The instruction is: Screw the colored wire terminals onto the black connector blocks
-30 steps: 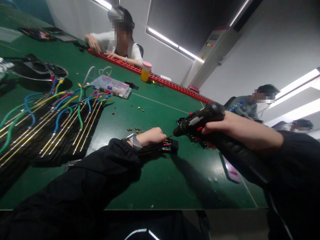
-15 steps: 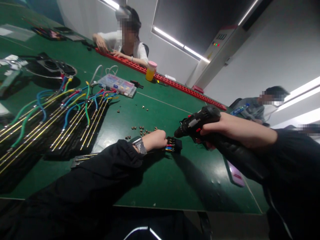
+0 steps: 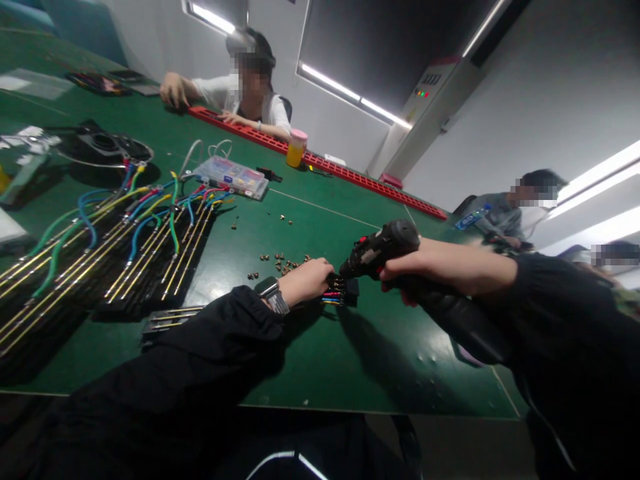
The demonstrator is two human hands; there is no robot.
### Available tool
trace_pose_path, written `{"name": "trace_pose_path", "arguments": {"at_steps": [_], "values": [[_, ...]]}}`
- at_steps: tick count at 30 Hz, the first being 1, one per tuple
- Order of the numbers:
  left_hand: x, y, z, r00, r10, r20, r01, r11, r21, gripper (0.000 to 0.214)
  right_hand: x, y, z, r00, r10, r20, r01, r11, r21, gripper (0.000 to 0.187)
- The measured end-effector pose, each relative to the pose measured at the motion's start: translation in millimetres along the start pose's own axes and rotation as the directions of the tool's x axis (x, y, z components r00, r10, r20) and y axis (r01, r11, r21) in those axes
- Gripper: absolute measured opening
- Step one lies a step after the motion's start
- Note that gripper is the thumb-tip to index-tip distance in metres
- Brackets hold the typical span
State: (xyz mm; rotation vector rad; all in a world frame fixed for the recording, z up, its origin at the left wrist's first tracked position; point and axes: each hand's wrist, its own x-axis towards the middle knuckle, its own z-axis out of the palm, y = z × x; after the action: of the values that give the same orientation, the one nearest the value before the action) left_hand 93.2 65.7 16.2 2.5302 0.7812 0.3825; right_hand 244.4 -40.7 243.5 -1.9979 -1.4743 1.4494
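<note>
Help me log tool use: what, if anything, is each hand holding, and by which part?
The right hand holds the drill by its handle. The left hand is at the black block; whether it grips it cannot be told.

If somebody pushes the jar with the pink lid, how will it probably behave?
The jar would probably tip under a high push, since it stands taller than wide. On its side, it might roll, as its body looks round. Its yellow contents probably add some weight low down.
</note>
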Motion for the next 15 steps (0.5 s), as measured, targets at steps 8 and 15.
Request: {"name": "trace_pose_path", "arguments": {"at_steps": [8, 15], "values": [[-33, 29, 3.3, 0.985, -0.155, -0.071, 0.160, 0.984, 0.075, 0.020, -15, 13, 16, 0.992, 0.120, -0.030, -0.113, 0.977, 0.179, 0.021], [-54, 43, 2.9, 0.982, -0.179, -0.064, 0.184, 0.978, 0.099, 0.018, -41, 17, 25, 0.974, 0.228, -0.013, -0.221, 0.955, 0.197, 0.009]]}}
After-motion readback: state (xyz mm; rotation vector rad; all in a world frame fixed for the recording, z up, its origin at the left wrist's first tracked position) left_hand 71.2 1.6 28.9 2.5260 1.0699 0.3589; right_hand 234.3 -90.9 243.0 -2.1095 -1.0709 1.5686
